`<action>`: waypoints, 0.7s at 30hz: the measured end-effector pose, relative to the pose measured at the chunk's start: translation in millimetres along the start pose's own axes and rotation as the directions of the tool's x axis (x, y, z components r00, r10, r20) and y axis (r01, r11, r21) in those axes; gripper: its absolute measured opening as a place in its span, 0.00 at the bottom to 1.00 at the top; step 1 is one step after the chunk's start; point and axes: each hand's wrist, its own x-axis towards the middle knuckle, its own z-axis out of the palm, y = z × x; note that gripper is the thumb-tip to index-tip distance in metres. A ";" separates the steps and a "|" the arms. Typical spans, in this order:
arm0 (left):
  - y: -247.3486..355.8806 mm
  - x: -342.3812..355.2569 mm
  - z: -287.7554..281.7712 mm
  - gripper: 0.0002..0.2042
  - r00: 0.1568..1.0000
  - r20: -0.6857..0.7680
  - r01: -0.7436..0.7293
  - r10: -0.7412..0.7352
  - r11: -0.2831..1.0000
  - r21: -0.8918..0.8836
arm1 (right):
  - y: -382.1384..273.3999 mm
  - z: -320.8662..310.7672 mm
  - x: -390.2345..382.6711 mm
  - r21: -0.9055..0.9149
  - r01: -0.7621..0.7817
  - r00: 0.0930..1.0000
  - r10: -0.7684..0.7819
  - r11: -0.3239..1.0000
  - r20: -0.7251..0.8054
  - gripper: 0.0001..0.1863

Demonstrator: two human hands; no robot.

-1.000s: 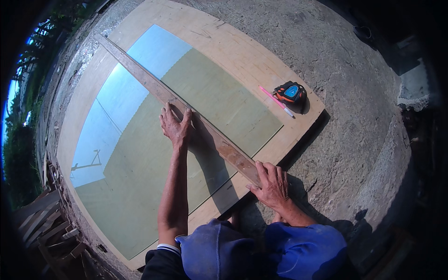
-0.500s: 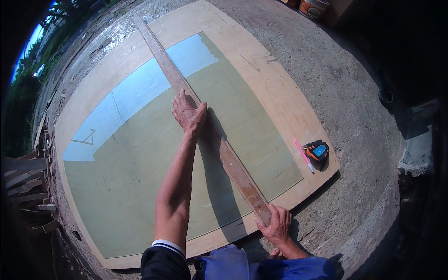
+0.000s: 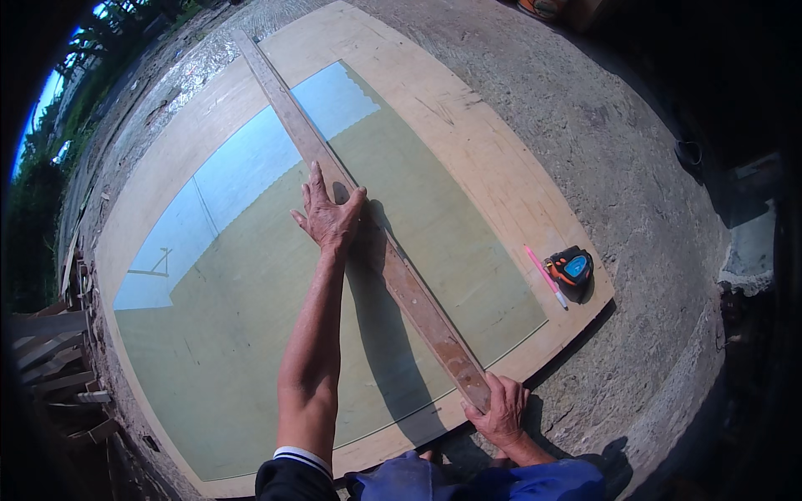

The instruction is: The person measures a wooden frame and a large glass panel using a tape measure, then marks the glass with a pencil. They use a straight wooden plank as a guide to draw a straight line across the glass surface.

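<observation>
A long wooden strip (image 3: 422,305) lies slantwise across a sheet of glass (image 3: 251,367), which rests on a pale plywood board (image 3: 535,217). Part of the glass reflects blue sky. Around the strip's middle, my left hand (image 3: 330,219) presses with fingers spread; its thumb is over the strip and its other fingers reach toward the glass on the left. My right hand (image 3: 504,409) is closed around the strip's near end, by the board's front edge. On the board's right side lie a pink and white pen (image 3: 546,278) and an orange and black tape measure (image 3: 571,269).
Rough concrete ground (image 3: 643,250) surrounds the board. Stacked wood pieces (image 3: 58,359) are at the left. A dark cup-like object (image 3: 689,154) sits at the far right, and part of an orange container (image 3: 539,8) shows at the top.
My left fingers have spread wider, with the hand still at the strip. My right hand keeps its hold on the near end. The whole view has shifted slightly.
</observation>
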 end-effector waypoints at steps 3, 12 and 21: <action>-0.4 0.3 0.2 0.51 1.000 0.013 0.006 -0.007 0.999 0.033 | -0.7 -0.2 0.2 0.009 -0.003 1.000 0.003 1.000 -0.006 0.41; -2.7 1.7 0.4 0.50 0.999 0.036 -0.005 0.003 0.998 0.065 | -1.3 -2.3 3.4 0.004 0.022 1.000 -0.022 1.000 -0.020 0.42; -4.9 2.7 -0.5 0.48 0.998 0.070 -0.005 -0.002 0.994 0.105 | -1.4 -4.8 5.2 0.008 0.027 1.000 -0.027 1.000 -0.012 0.42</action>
